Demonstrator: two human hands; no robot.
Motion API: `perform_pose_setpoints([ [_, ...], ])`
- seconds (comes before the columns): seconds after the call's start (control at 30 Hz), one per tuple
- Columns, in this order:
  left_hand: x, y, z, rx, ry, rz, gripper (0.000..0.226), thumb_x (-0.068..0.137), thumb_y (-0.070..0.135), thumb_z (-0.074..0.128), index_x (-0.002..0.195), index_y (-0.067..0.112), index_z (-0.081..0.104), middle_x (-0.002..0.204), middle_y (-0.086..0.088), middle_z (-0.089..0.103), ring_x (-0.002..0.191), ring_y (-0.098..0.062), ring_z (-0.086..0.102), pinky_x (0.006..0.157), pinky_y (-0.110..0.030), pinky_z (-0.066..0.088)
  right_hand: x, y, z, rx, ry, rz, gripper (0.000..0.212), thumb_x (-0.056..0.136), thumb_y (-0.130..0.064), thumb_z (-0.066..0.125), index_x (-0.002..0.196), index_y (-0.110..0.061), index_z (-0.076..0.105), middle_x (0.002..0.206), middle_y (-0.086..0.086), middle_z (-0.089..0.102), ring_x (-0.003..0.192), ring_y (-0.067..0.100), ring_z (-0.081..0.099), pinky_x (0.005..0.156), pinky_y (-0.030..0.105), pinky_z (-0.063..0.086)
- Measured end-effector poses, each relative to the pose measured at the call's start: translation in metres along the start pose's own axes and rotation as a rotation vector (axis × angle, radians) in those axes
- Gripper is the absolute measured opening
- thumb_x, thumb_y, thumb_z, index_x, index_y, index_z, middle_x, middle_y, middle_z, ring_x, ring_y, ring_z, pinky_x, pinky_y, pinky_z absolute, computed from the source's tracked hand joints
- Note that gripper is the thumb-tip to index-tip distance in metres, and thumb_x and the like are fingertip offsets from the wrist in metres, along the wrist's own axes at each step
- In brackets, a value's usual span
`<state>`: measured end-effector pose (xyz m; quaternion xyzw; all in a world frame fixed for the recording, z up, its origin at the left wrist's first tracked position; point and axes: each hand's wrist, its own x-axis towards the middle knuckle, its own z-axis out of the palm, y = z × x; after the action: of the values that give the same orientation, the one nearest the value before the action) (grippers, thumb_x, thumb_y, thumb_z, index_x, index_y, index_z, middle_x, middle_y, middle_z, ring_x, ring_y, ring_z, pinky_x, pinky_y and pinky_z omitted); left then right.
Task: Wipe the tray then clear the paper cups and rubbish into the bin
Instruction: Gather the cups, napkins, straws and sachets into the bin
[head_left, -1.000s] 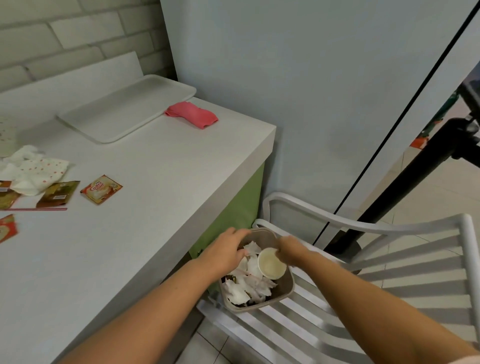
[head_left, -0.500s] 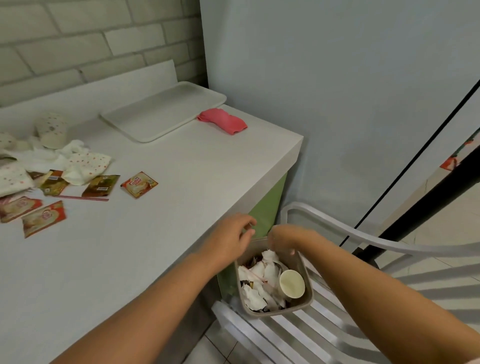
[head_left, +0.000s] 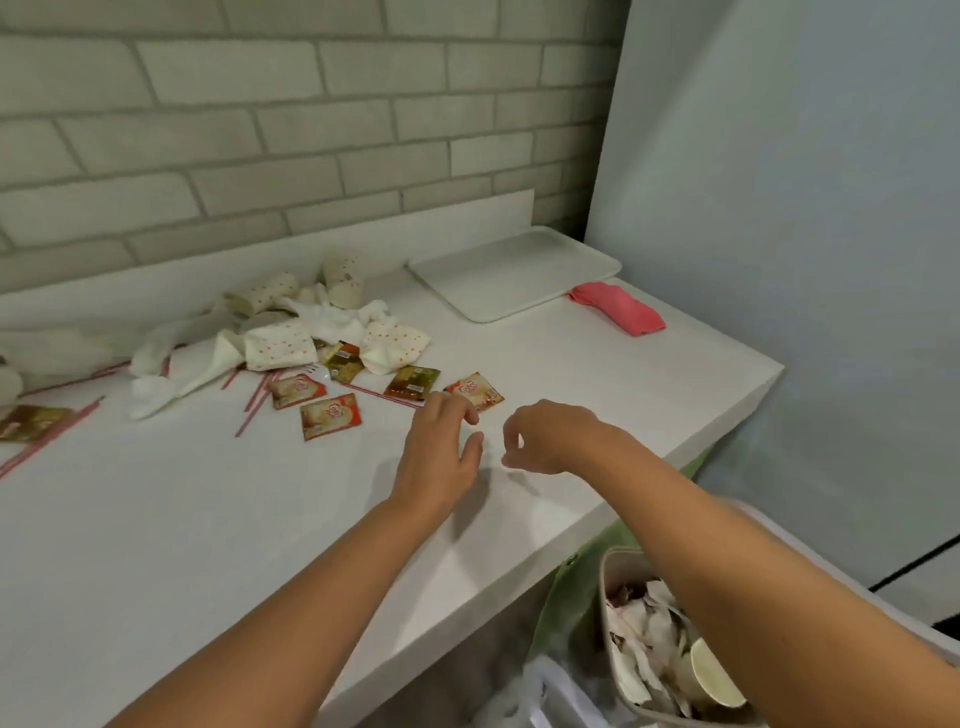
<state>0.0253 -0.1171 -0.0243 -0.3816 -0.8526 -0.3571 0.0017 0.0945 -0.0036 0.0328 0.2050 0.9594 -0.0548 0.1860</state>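
Pink cloth (head_left: 618, 307) lies folded just beside the tray (head_left: 514, 270) in the far corner, both parked out of your way, so the wiping looks done. Your left hand (head_left: 441, 452) stretches out, fingers loose and empty, right at the nearest sachet (head_left: 475, 392). Your right hand (head_left: 550, 441) hangs beside it, slackly curled, holding nothing. Cups (head_left: 343, 280) sit heaped by the wall. Bin (head_left: 613, 582) stands below the counter edge (short trips, smart), one cup inside.

Brick wall (head_left: 311, 130) (painted pale), white counter (head_left: 156, 519)
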Motion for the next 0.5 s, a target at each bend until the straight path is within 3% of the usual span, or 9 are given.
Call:
perform_pose_setpoints([
  [0.2,-0.001,-0.075,-0.075,0.149,0.102,-0.176,0.028,0.09,0.021,0.059,0.117,0.017,0.05,0.131,-0.004,0.039,0.119,-0.017,0.044,0.094,-0.023,0.041,0.025,-0.095,-0.022,-0.084,0.017,-0.181,0.033,0.097,-0.035,0.045,0.118,-0.015,0.06,0.121,0.002,0.06,0.108,0.021,0.057,0.09,0.032,0.049],
  [0.33,-0.013,-0.126,-0.121,0.198,0.127,-0.253,0.028,0.09,0.019,0.058,0.117,0.016,0.05,0.131,-0.006,0.038,0.121,-0.021,0.041,0.098,-0.031,0.039,0.039,-0.152,-0.031,-0.112,0.016,-0.28,0.033,0.096,-0.034,0.046,0.12,-0.016,0.059,0.124,0.002,0.058,0.11,0.022,0.056,0.088,0.032,0.047],
  [0.5,-0.03,-0.181,-0.176,0.259,0.157,-0.346,0.026,0.091,0.022,0.056,0.116,0.017,0.051,0.129,-0.004,0.038,0.119,-0.02,0.042,0.099,-0.029,0.037,0.053,-0.22,-0.04,-0.135,0.015,-0.371,0.033,0.096,-0.034,0.046,0.119,-0.014,0.06,0.124,0.003,0.057,0.11,0.023,0.055,0.087,0.031,0.044],
])
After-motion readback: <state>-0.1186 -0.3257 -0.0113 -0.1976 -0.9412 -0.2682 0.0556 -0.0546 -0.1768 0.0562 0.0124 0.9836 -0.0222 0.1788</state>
